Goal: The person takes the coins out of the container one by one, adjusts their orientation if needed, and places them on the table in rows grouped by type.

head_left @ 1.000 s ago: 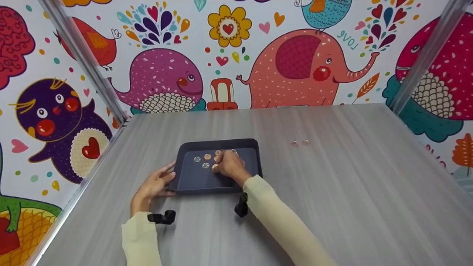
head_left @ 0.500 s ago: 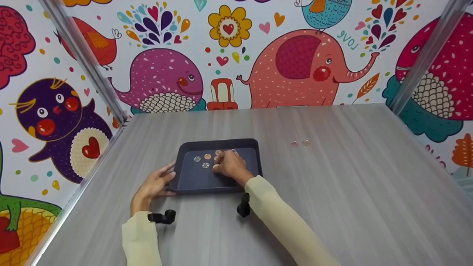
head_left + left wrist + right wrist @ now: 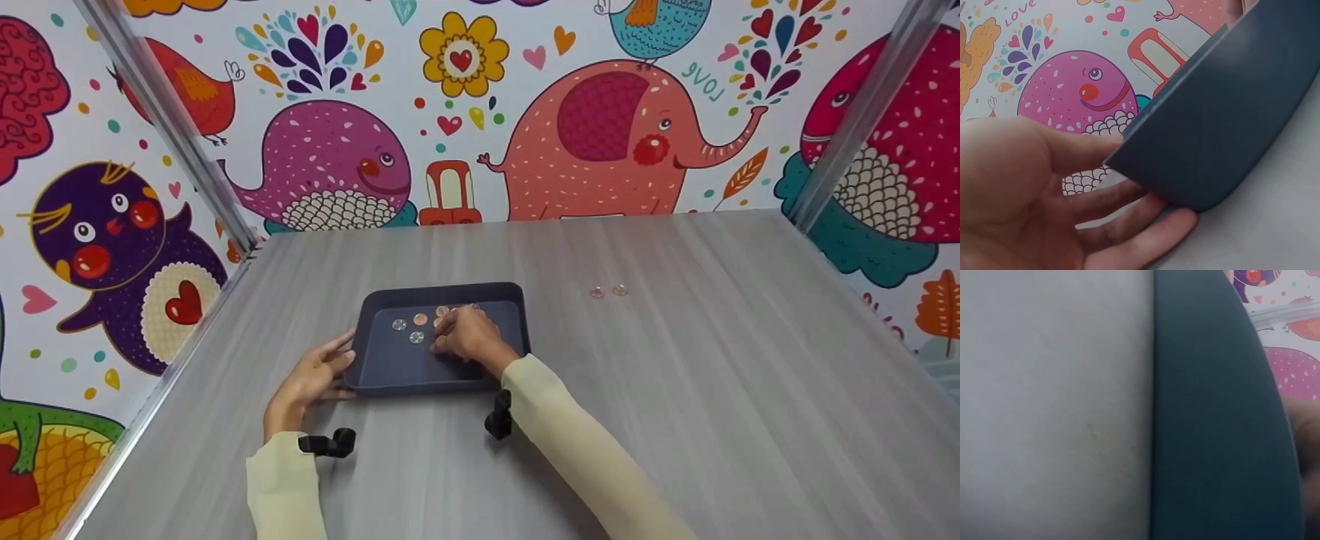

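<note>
A dark blue-grey rectangular tray (image 3: 390, 367) stands on the table, shown in the head view. My left hand (image 3: 311, 379) touches its left side; in the left wrist view the thumb is at the rim's corner, and extended fingers (image 3: 1140, 239) lie along the outer wall. My right hand (image 3: 471, 334) reaches into the tray with curled fingers, pinching a small coin low over the floor, mostly hidden by the fingertips. Left of it lie two silvery coins (image 3: 416, 337) and a copper-coloured coin (image 3: 420, 319). Other coins (image 3: 442, 310) sit behind the hand, partly covered.
Two small pinkish, shiny discs (image 3: 608, 291) lie on the grey wood-grain table (image 3: 712, 375), right of the tray. Behind the table rises a wall (image 3: 457, 112) with cartoon animals. In the right wrist view the tray's outer wall (image 3: 1213, 410) blocks sight of the fingers.
The right hand's fingertips have dipped slightly and the coin at them shows less. Its wrist has shifted a little right. The left hand and tray stay in place.
</note>
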Available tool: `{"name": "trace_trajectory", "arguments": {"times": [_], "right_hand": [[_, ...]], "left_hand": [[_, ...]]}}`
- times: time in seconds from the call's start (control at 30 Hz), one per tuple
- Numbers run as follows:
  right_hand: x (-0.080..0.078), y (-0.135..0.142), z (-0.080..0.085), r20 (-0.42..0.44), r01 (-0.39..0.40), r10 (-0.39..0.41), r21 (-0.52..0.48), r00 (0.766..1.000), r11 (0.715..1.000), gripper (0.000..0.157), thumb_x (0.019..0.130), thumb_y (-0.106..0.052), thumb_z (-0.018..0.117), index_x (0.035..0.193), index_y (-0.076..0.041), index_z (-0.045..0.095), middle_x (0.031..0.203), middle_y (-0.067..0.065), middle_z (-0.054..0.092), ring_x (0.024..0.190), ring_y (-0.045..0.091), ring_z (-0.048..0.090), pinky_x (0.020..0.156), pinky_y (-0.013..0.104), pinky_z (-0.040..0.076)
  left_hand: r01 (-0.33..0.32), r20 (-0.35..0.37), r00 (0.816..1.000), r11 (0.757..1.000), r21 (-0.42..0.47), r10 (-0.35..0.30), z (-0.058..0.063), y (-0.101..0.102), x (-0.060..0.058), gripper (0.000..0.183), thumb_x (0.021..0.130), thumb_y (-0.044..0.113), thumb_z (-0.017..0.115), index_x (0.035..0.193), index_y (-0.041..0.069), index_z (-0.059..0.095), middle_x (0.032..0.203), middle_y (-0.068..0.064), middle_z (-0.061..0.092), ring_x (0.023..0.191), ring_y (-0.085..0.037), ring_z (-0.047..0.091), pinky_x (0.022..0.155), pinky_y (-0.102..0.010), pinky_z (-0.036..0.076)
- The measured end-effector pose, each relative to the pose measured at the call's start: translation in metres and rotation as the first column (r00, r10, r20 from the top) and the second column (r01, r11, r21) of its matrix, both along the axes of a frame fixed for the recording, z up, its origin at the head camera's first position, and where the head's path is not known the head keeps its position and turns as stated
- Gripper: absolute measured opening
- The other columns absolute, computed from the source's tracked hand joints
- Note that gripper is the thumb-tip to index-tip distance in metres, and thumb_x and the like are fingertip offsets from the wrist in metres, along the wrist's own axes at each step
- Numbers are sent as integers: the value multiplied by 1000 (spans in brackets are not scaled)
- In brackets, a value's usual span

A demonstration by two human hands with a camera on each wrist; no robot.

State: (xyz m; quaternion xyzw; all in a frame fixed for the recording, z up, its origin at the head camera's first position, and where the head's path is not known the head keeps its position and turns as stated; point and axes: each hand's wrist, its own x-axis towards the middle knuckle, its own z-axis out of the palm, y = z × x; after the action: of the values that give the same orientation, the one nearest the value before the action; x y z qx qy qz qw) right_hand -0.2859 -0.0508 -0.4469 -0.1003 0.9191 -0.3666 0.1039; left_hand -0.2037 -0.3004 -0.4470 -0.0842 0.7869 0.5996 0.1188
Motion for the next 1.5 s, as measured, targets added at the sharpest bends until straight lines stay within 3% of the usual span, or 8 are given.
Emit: {"name": "trace_trajectory", "arguments": {"times": [0.13,0.3,0.4,0.57,0.67,0.83,1.0,1.5], "right_hand": [[-1,4,2,53,-38,41,-53,998,998,22,77,-17,87,97,-14,80,88,1,76,50,8,55,45,20,47],[-2,8,2,23,-107,110,-89,994,990,18,82,-12,82,100,-9,80,102,4,75,47,7,53,41,19,46],[-2,10,1,5,-130,131,-107,991,986,18,81,-13,84,98,-8,80,98,2,73,47,7,53,41,19,46],[-1,14,1,-12,-116,116,-111,993,987,16,77,-17,88,88,-12,79,75,-7,68,49,5,53,43,19,44],[-1,17,3,-49,-98,93,-91,994,991,14,76,-23,89,83,-17,78,70,-10,67,56,5,54,52,20,44],[0,23,10,-103,-60,48,-112,994,992,16,77,-26,88,87,-19,77,79,-8,70,72,7,58,65,24,45],[3,30,18,-146,-46,23,-153,989,987,23,78,-24,88,96,-15,77,85,-2,70,76,10,60,65,23,48],[19,58,35,-251,-82,5,-297,968,951,26,80,-23,86,100,-10,76,90,4,72,78,12,61,68,23,54]], "left_hand": [[1,0,1000,1000,-5,-1,1,0,0,56,107,15,46,160,15,26,154,-30,38,112,-25,67,82,-40,61],[15,-6,1000,1000,-27,-15,1,0,0,56,108,15,46,160,14,24,156,-31,35,119,-29,62,84,-42,61],[14,-5,1000,999,-33,-14,1,0,1,57,107,15,46,160,12,24,155,-32,34,117,-29,62,85,-44,61],[1,5,1000,1000,-23,-1,0,1,0,57,107,15,47,160,13,25,154,-32,36,110,-26,66,84,-44,61],[-5,11,1000,1000,-23,6,0,1,-1,56,107,15,46,160,14,26,154,-31,37,108,-25,67,83,-42,61],[-4,9,1000,1000,-24,4,1,1,0,56,107,14,46,160,14,25,155,-31,36,109,-26,66,83,-42,61],[12,0,1000,1000,-14,-12,1,0,-1,58,107,15,47,160,13,23,155,-33,35,108,-26,67,83,-45,61],[17,-1,1000,999,-42,-17,-1,-2,-1,57,108,16,46,160,14,23,155,-33,33,111,-25,65,86,-45,61]]}}
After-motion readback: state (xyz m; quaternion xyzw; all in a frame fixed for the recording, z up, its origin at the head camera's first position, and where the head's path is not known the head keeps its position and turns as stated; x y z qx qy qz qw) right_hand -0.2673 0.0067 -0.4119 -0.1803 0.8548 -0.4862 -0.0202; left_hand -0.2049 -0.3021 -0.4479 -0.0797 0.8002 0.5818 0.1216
